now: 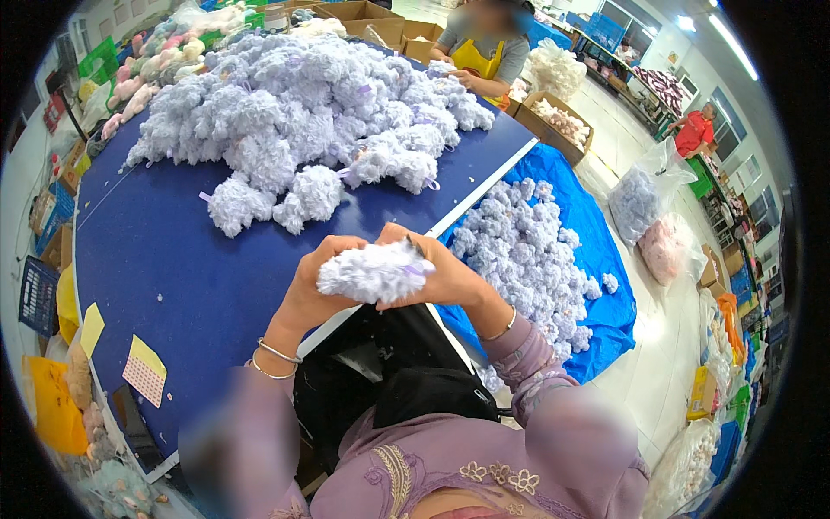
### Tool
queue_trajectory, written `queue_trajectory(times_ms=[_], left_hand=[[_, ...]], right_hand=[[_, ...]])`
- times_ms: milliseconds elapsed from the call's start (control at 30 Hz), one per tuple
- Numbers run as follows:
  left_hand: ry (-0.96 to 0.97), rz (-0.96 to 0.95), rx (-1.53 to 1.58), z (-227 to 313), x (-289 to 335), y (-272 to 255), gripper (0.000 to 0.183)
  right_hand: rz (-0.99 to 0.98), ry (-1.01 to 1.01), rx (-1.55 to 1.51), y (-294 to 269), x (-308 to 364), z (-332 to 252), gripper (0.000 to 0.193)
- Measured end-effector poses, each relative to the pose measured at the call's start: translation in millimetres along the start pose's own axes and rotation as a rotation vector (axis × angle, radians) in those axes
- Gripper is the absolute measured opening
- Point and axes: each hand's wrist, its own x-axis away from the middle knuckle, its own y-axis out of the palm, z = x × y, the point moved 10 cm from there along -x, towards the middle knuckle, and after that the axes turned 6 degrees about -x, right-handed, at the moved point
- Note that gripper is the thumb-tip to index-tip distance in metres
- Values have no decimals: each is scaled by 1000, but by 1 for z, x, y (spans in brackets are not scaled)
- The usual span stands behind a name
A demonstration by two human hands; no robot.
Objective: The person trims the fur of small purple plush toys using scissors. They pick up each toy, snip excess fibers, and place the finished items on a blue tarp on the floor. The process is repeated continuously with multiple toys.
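The left hand point(304, 284) and the right hand point(439, 275) meet on one pale lilac fluffy piece point(372, 272), with the fingers point(341, 245) of both curled closely around it from either side. A purple ribbon point(416, 270) shows on the piece close to the right fingers, and a small dark bit beside them is too unclear to name. The piece is held up over the near edge of the blue surface point(199, 285).

Just beyond the fingers lie two fluffy clumps point(309, 197), and behind these a large heap point(285, 112) of the same pale lilac fluff, purple loops sticking out here and there. To the right of the fingers, past the surface's edge, a blue sheet point(605, 329) carries many smaller lilac tufts point(519, 246). Left of the fingers and nearer the body, a sticker sheet point(145, 372) with rows of small marks lies on the surface, a plain yellow slip point(92, 329) near it. Well beyond the fingers, across the heap, a co-worker point(480, 59) in a yellow apron has both hands at the fluff, with an open carton point(556, 130) nearby
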Motion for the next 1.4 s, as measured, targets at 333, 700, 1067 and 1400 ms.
queue_trajectory(times_ms=[333, 700, 1067, 1400], left_hand=[[-281, -75, 221, -26, 9, 7, 41], [-262, 21, 367, -31, 18, -7, 41], [-310, 38, 464, -43, 19, -6, 34], [-258, 40, 557, -39, 19, -4, 33]], right_hand=[[87, -209, 363, -6, 4, -25, 57], [246, -280, 54, 5, 11, -25, 59], [436, -329, -5, 4, 11, -18, 55], [366, -144, -136, 3, 10, 16, 52]])
